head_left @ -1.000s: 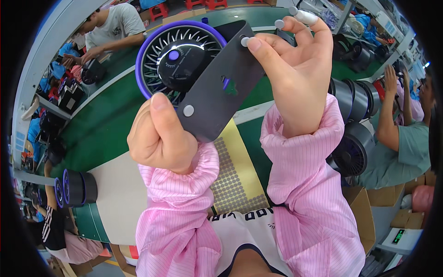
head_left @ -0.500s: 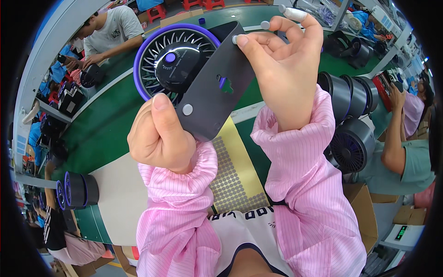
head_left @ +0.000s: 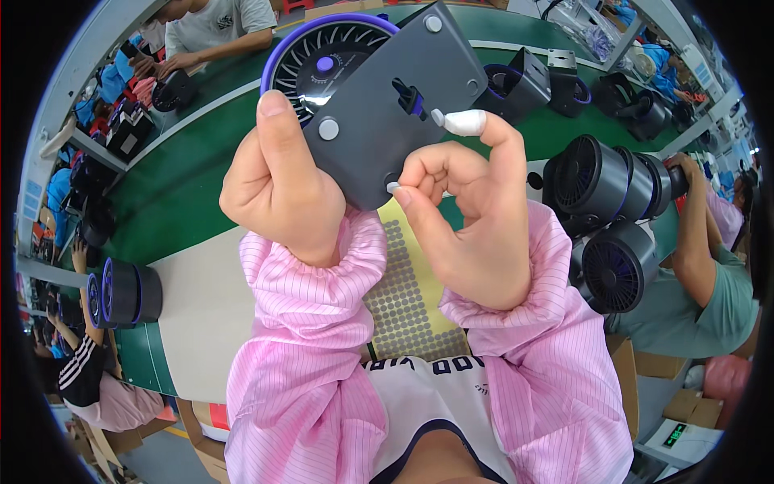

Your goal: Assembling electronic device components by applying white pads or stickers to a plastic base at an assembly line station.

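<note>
My left hand [head_left: 282,185] grips a desk fan [head_left: 330,52] with a purple rim, its thumb along the edge of the flat dark-grey base [head_left: 367,105]. Two round grey pads sit at corners of the base: an upper pad [head_left: 434,23] and a left pad [head_left: 328,129]. At the lower corner, my right hand [head_left: 476,210] pinches another round pad [head_left: 393,186] between thumb and finger, against the base. One more pad [head_left: 438,117] clings to the tip of a white-wrapped finger on that hand. The right corner shows a bare round recess.
Below my hands lies a yellow sheet [head_left: 435,310] with rows of grey dots, beside a beige board [head_left: 210,306]. Several fans [head_left: 617,266] stand at the right, others [head_left: 121,294] at the left and far side. Co-workers [head_left: 218,36] sit around the green table [head_left: 193,161].
The fan has tilted and moved up, so its base faces me more. My right hand has come down from the upper corner, where a pad now sits, to the lower corner with another pad.
</note>
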Motion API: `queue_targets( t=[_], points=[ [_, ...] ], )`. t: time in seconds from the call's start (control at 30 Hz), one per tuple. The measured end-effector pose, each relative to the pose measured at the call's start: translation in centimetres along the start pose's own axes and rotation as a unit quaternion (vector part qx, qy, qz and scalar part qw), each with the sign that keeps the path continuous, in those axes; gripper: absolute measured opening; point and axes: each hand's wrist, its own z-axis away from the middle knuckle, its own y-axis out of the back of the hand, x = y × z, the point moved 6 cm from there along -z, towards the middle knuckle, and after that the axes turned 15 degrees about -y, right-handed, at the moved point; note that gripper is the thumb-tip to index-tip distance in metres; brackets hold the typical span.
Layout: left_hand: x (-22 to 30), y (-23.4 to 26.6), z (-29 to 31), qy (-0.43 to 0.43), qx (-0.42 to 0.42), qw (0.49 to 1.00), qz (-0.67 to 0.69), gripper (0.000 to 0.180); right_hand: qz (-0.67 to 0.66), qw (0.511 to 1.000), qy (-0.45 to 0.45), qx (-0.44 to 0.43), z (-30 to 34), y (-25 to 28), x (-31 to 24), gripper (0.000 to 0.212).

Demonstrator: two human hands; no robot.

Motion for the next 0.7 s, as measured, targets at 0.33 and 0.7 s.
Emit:
queue_targets(
  t=[0.33, 0.7],
  points=[
    [0.0, -0.4, 0.5, 0.004, -0.005, 1.0, -0.003, 0.042, 0.035, 0.997, 0.018, 0.066, -0.2, 1.4, 0.2, 0.055],
    [0.7, 0.2, 0.4, 0.009, 0.002, 1.0, 0.023, 0.035, -0.134, 0.988, -0.007, 0.08, -3.5, 6.5, 0.2, 0.006]
  ],
)
